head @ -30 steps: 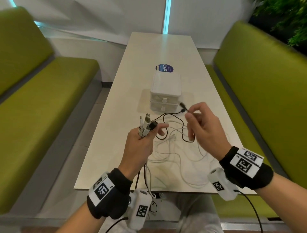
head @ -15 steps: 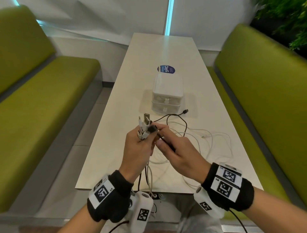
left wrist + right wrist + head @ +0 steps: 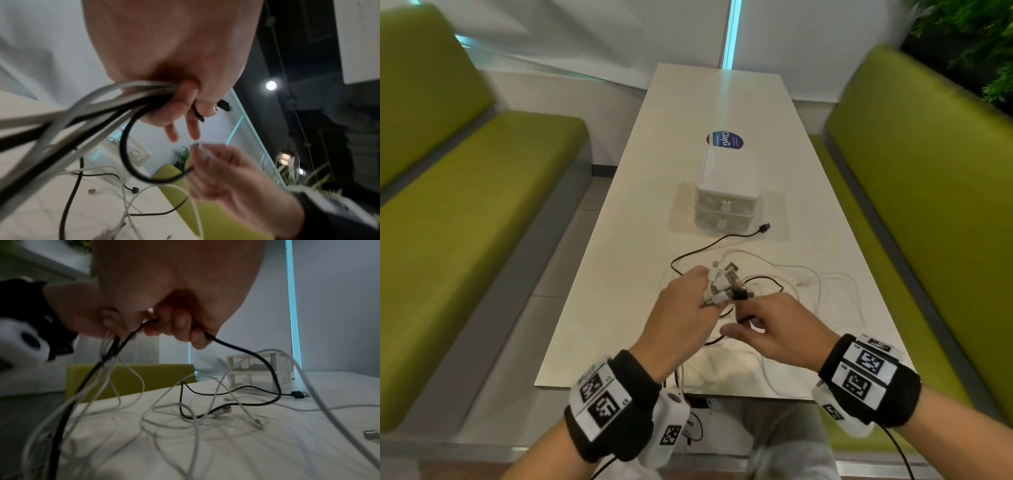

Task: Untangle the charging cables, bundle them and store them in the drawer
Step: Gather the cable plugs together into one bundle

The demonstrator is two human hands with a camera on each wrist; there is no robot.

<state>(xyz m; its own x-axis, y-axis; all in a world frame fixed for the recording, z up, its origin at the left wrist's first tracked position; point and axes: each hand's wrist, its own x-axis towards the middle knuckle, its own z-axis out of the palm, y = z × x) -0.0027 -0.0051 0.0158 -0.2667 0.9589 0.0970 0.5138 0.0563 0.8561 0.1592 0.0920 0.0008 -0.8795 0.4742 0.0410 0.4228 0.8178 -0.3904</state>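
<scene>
Underneath, right fingers curl round black cable (left hand grips plugs).

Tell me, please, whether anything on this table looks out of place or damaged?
Nothing looks damaged. The white cables and a black cable sprawl tangled across the table, some trailing over its near edge, and both drawers look closed.
</scene>
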